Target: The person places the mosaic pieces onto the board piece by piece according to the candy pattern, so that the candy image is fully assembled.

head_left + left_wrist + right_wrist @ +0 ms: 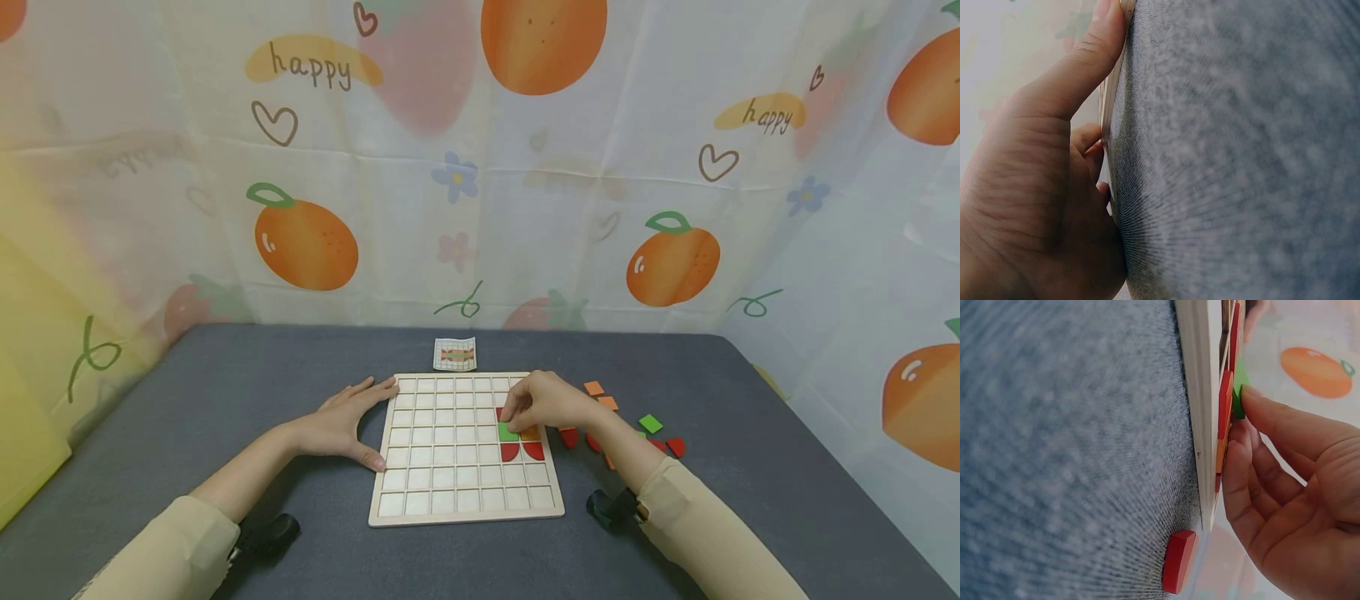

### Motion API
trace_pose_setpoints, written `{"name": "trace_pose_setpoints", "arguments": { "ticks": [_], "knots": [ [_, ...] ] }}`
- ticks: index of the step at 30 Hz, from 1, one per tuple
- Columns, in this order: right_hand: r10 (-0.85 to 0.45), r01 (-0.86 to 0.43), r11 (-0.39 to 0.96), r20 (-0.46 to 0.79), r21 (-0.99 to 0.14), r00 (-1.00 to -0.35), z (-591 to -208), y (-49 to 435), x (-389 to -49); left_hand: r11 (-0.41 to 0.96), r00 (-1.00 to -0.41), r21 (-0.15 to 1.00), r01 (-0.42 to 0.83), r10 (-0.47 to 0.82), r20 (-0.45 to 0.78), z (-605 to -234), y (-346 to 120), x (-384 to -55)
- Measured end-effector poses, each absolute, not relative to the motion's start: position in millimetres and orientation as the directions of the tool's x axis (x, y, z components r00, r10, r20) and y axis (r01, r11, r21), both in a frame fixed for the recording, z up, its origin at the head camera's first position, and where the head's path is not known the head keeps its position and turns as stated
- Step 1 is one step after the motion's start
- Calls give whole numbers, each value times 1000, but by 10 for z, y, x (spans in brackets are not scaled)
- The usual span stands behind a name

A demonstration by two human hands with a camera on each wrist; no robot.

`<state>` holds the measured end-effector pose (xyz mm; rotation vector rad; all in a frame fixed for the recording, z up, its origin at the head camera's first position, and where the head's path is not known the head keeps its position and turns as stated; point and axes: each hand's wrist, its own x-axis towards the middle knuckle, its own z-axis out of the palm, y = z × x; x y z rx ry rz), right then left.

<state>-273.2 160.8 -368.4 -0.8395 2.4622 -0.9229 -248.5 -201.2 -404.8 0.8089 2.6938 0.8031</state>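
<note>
A pale wooden grid board (442, 455) lies flat on the table. My left hand (333, 425) touches its left edge, thumb and fingers spread apart; in the left wrist view the thumb (1079, 72) lies against the board's side. Over the board's right part, my right hand (553, 402) pinches a green square tile (507, 432). The right wrist view shows this green tile (1239, 394) tilted, its edge at the board cells. Around it sit red quarter-round tiles (510, 452) and an orange tile (530, 434), partly hidden by the fingers.
Loose red, orange and green tiles (651, 423) lie right of the board, some behind the right forearm. A small printed pattern card (454, 355) lies beyond the board's far edge. A fruit-patterned curtain (525, 250) hangs behind the dark grey table (315, 533).
</note>
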Motion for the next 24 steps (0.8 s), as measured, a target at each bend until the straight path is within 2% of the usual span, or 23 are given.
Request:
{"name": "trace_pose_setpoints", "arguments": {
  "ticks": [24],
  "knots": [
    [-663, -411, 591, -128, -694, -738, -3682, 1618, -2728, 710, -829, 545, 446, 558, -49, -4079, -2015, -2509]
  ]
}}
